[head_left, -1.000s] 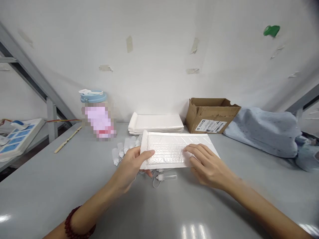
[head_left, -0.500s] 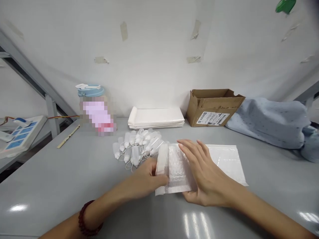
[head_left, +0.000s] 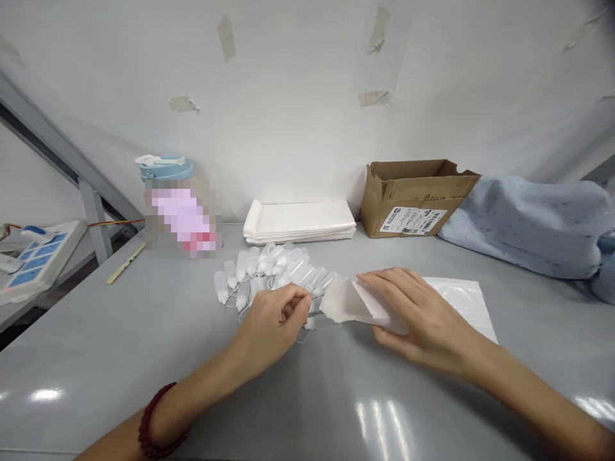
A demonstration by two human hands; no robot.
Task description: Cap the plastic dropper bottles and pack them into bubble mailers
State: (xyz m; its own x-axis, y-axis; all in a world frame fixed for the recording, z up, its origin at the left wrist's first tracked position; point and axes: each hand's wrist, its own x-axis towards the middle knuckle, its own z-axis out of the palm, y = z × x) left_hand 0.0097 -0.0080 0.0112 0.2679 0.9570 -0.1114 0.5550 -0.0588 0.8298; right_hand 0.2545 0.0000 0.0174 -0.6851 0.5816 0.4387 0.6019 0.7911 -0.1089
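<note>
Clamps open white bubble mailer (head_left: 377, 305) in fingers of right hand (head_left: 418, 320). Holds left hand (head_left: 271, 321), fingertips together, near plastic squeeze bottles (head_left: 294, 272).

Wearer's-eye view of a grey table (head_left: 298, 410) and pale wall (head_left: 298, 134)

One head-worn camera faces forward and down, near and above the left hand (head_left: 276, 317) and right hand (head_left: 418, 317); the table fills the lower half, the wall the upper

A: Lower left, anything worn?
B: One bracelet (head_left: 145, 424): dark red, knobbly, bead-like, ringing the left forearm (head_left: 216, 376).
A: Lower right?
B: Right forearm (head_left: 528, 397) bare. Left hand (head_left: 273, 320), right hand (head_left: 423, 320): ungloved.
</note>
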